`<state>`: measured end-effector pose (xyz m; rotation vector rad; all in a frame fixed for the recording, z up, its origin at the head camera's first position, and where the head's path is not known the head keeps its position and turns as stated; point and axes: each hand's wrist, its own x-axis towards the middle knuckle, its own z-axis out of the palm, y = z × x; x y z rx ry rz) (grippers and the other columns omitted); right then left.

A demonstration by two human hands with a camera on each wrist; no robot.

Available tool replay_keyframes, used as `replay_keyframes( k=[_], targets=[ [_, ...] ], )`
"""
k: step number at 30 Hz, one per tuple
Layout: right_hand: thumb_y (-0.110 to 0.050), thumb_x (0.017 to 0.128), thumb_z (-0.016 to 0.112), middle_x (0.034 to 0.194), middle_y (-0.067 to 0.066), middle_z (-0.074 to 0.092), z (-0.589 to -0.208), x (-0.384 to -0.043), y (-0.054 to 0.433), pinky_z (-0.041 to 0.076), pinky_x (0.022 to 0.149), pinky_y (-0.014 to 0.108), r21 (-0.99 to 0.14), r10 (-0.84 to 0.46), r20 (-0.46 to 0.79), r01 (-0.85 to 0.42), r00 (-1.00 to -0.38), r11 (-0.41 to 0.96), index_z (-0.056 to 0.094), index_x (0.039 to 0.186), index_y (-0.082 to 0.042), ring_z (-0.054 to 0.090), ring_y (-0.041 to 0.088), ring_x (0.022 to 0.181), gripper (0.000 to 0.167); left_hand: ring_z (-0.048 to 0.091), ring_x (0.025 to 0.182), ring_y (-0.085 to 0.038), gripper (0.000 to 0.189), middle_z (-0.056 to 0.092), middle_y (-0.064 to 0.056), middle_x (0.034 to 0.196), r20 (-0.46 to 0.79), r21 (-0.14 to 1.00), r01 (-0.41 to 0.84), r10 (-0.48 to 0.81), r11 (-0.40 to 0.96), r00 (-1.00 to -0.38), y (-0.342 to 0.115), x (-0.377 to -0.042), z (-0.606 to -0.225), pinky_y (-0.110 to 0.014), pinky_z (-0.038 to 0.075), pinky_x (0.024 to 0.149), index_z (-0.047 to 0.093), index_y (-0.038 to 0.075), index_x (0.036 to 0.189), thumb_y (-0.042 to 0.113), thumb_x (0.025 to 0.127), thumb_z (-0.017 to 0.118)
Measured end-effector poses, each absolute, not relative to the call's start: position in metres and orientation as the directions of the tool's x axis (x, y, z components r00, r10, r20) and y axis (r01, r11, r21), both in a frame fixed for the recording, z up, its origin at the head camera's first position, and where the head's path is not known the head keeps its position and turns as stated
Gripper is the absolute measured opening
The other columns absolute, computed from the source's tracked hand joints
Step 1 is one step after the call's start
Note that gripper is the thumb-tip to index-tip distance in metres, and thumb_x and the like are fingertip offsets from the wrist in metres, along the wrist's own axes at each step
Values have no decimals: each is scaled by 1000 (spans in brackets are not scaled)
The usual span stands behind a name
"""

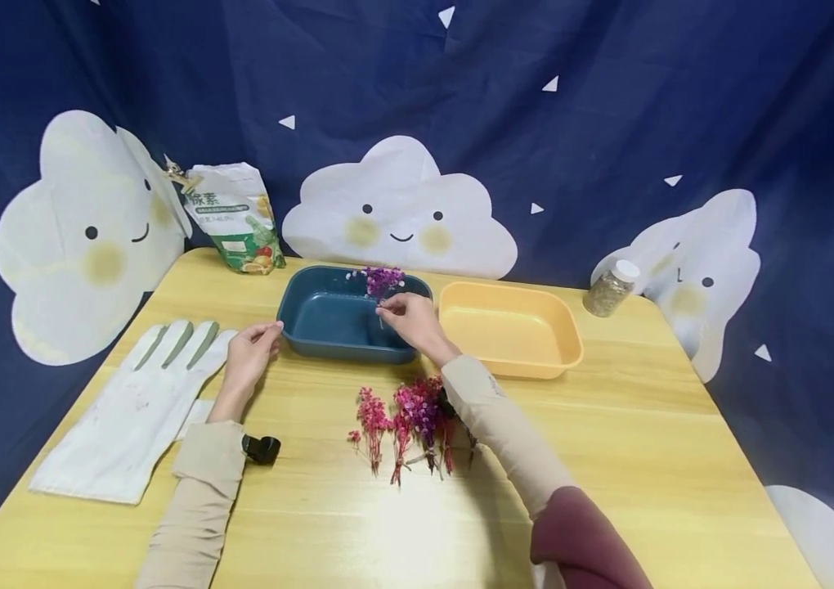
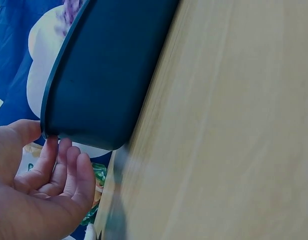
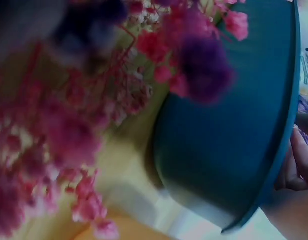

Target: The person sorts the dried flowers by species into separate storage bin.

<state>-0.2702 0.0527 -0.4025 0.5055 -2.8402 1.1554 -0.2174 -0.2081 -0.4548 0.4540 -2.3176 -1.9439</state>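
My right hand (image 1: 417, 323) pinches the stem of a small sprig of purple flowers (image 1: 382, 280) over the dark blue basin (image 1: 347, 352). The blossoms point up and away from me. At the basin's left end, my left hand (image 1: 251, 356) holds the rim between thumb and fingertips; the left wrist view shows this grip (image 2: 48, 185) close up, the other fingers curled below the rim. Pink and purple dried flowers (image 1: 417, 413) lie in small bunches on the table in front of the basin, partly behind my right sleeve. They blur large across the right wrist view.
A yellow basin (image 1: 520, 370) stands right of the blue one. White gloves (image 1: 118, 425) lie at the left. A white and green bag (image 1: 233, 217) is at the back left, and a jar with a white lid (image 1: 611, 288) at the back right. A patterned curtain (image 1: 571, 164) hangs behind.
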Motion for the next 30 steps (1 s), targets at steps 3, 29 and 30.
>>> replay_keyframes(
  k=[3,29,30],
  targets=[
    [-19,92,64,93,7,71,-406,-272,49,53,72,27,-686,-269,114,-271,-957,675,73,95,-7,65,17,83,15,57,81,-3,47,59,0,99,-119,975,-164,-268,152,-956,-205,-220,-454,-14,51,75,56,-6,122,34,96,54],
    [-19,90,66,97,10,71,-402,-265,64,54,77,30,-699,-236,58,-209,-970,684,70,100,-3,65,22,88,19,57,80,-4,48,60,-4,99,-125,970,-175,-272,168,-954,-207,-217,-455,-14,51,72,56,-6,123,34,97,52],
    [-19,90,66,99,11,70,-400,-263,65,53,79,31,-700,-239,65,-215,-969,681,70,100,-3,65,23,90,20,57,80,-3,47,60,-4,99,-126,970,-176,-275,166,-953,-208,-217,-455,-14,51,73,56,-5,122,34,97,53]
  ],
)
